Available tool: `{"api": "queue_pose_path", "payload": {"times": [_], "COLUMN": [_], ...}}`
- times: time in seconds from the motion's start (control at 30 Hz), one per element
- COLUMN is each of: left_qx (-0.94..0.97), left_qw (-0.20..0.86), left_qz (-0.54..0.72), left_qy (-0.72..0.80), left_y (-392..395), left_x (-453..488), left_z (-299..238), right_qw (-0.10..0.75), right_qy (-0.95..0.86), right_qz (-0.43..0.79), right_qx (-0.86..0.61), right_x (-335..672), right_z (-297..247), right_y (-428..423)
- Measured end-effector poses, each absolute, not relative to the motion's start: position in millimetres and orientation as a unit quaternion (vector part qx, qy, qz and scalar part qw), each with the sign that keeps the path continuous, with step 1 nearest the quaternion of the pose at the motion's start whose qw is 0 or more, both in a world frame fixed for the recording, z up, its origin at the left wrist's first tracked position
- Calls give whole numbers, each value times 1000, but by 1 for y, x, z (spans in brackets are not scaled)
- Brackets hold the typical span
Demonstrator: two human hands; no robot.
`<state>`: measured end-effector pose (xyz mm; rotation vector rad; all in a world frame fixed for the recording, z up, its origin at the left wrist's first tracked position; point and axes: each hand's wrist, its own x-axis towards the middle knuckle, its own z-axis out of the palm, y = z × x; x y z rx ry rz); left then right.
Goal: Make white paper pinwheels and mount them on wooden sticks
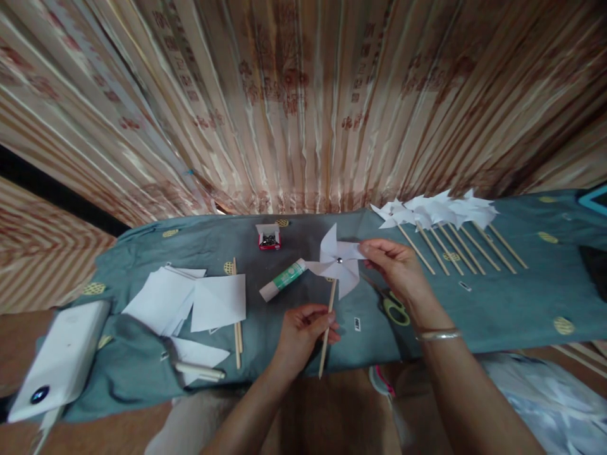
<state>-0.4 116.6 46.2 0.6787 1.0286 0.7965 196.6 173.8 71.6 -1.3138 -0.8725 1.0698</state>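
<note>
A white paper pinwheel (pixel 348 268) is held up over the near middle of the cloth, a silver pin at its centre. My left hand (pixel 303 332) is closed around its wooden stick (pixel 326 344). With thumb and fingers, my right hand (pixel 391 262) pinches the tip of the pinwheel's right blade. Behind the pinwheel lies a green and white glue stick (pixel 284 279). Scissors with green handles (pixel 394 309) rest below my right hand, partly hidden by it.
Several finished pinwheels (pixel 436 212) lie in a row at the back right. To the left are stacked white paper squares (pixel 164 297), loose wooden sticks (pixel 238 347), a pen (pixel 199 370) and a white power bank (pixel 64 357). A small red box of pins (pixel 269 239) stands near the back edge.
</note>
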Motion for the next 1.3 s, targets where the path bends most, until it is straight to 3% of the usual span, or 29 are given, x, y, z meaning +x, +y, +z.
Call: {"api": "queue_pose_path", "payload": {"times": [1.3], "left_qx": [288], "left_qw": [719], "left_qz": [405], "left_qy": [486], "left_y": [126], "left_x": [-3], "left_z": [51], "right_qw": [497], "right_qy": [-393], "right_qz": [526], "right_qx": [-567], "right_x": [177], "right_z": [68], "right_y": [158]}}
